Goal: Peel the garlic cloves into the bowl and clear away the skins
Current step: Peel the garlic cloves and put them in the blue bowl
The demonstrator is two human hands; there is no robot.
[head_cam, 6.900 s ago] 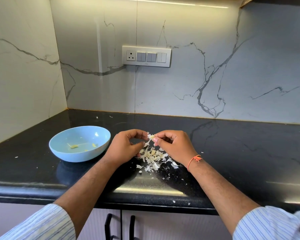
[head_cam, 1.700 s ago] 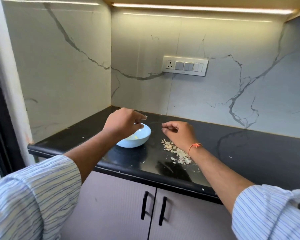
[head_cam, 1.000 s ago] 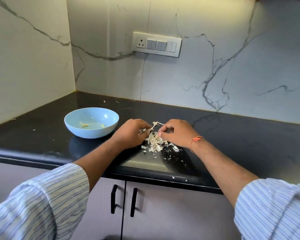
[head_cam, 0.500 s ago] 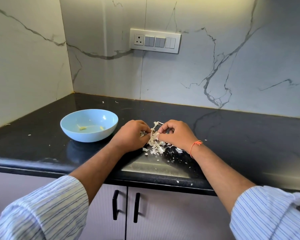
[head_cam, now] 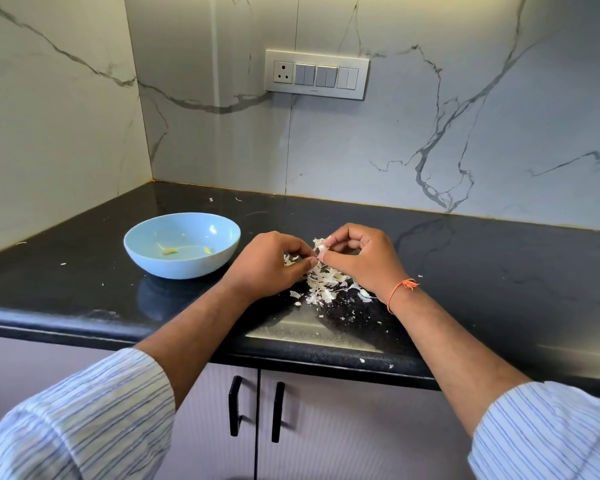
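A light blue bowl [head_cam: 182, 244] stands on the black counter, left of my hands, with two small yellowish garlic pieces [head_cam: 169, 251] on its bottom. A heap of white garlic skins [head_cam: 321, 283] lies on the counter between and under my hands. My right hand [head_cam: 359, 258] pinches a small white garlic clove [head_cam: 323, 249] with skin still on it, just above the heap. My left hand [head_cam: 269, 265] meets it from the left, its fingertips closed on the clove's skin. Most of the clove is hidden by my fingers.
The black counter [head_cam: 482, 271] runs to marble walls at the back and left. Small skin flakes [head_cam: 343, 318] are scattered toward the front edge [head_cam: 309, 362]. A switch panel [head_cam: 316, 74] is on the back wall. Cabinet doors with black handles [head_cam: 234, 407] are below.
About two seconds ago my left hand was over the bowl; it has come back to the heap. Both hands now hold a clove together above the skins. The camera view has steadied.
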